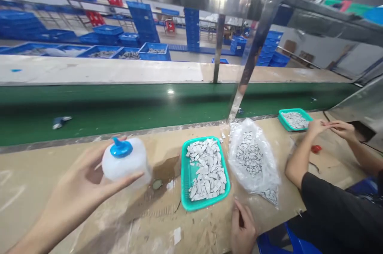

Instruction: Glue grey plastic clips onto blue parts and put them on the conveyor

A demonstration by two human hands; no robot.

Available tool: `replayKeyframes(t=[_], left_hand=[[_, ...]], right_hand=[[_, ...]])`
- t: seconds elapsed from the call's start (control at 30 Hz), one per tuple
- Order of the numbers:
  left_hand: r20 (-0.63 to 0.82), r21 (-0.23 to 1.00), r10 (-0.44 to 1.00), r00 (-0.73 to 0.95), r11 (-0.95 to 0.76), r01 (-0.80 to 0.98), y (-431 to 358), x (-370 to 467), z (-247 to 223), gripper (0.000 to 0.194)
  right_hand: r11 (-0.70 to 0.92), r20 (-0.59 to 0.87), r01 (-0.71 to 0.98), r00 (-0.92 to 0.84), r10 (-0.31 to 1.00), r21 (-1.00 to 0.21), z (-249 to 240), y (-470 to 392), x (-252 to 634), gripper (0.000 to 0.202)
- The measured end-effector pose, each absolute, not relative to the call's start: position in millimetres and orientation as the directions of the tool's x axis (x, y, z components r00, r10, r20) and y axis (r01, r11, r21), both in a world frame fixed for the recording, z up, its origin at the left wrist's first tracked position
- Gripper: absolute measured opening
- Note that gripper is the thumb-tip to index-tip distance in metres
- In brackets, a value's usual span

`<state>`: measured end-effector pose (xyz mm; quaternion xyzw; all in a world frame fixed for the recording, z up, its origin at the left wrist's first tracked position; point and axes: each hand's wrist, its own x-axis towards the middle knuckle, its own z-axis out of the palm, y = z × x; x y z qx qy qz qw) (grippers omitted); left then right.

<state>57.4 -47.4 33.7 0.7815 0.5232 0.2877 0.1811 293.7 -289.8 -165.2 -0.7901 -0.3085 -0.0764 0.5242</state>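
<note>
Both hands [79,182] bare, w/ slim fingers [127,182]; L forearm [49,219] also bare, slim, tapering twd wrist.

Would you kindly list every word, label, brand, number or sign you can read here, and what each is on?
No text can be read in this view.
Bottle in the left hand: no lettering can be made out.
Clear plastic bag: none legible.
Stacked blue crates behind: any marks are too small and blurred to read.
Tabletop, left edge: pale strokes, not legible as letters or numbers.
</note>
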Motion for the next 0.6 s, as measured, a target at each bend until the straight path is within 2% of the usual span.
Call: replayKeyframes(t=[0.07, 0.13, 0.2, 0.23, 0.3, 0.4, 0.5, 0.6], left_hand=[[0.195, 0.762, 0.942, 0.274, -0.321, 0.563, -35, 103, 49, 0.065], [0.224, 0.867, 0.912, 0.344, -0.348, 0.358, -18, 155, 52, 0.078], [0.264, 0.920, 0.850, 0.456, -0.364, 0.146, 5, 207, 43, 0.086], [0.274, 0.925, 0.819, 0.504, -0.368, 0.095, 17, 230, 35, 0.089], [0.300, 0.907, 0.771, 0.562, -0.412, 0.081, 39, 269, 18, 0.087], [0.302, 0.871, 0.758, 0.578, -0.465, 0.155, 59, 303, -5, 0.084], [0.246, 0.876, 0.781, 0.575, -0.432, 0.212, 63, 312, -21, 0.082], [0.218, 0.895, 0.766, 0.604, -0.404, 0.189, 57, 311, -30, 0.081]], right_hand=[[-0.241, 0.432, 0.536, 0.820, 0.376, -0.809, -164, -287, 292, 0.031], [-0.205, 0.448, 0.541, 0.815, 0.368, -0.816, -162, -285, 291, 0.031], [-0.181, 0.458, 0.538, 0.818, 0.347, -0.823, -161, -284, 290, 0.030], [-0.178, 0.457, 0.530, 0.825, 0.331, -0.829, -161, -284, 290, 0.031], [-0.179, 0.454, 0.516, 0.841, 0.295, -0.838, -161, -283, 289, 0.031], [-0.163, 0.479, 0.525, 0.840, 0.254, -0.835, -162, -281, 289, 0.030], [-0.143, 0.503, 0.535, 0.839, 0.209, -0.832, -163, -278, 290, 0.028], [-0.119, 0.510, 0.535, 0.840, 0.186, -0.837, -163, -276, 290, 0.025]])
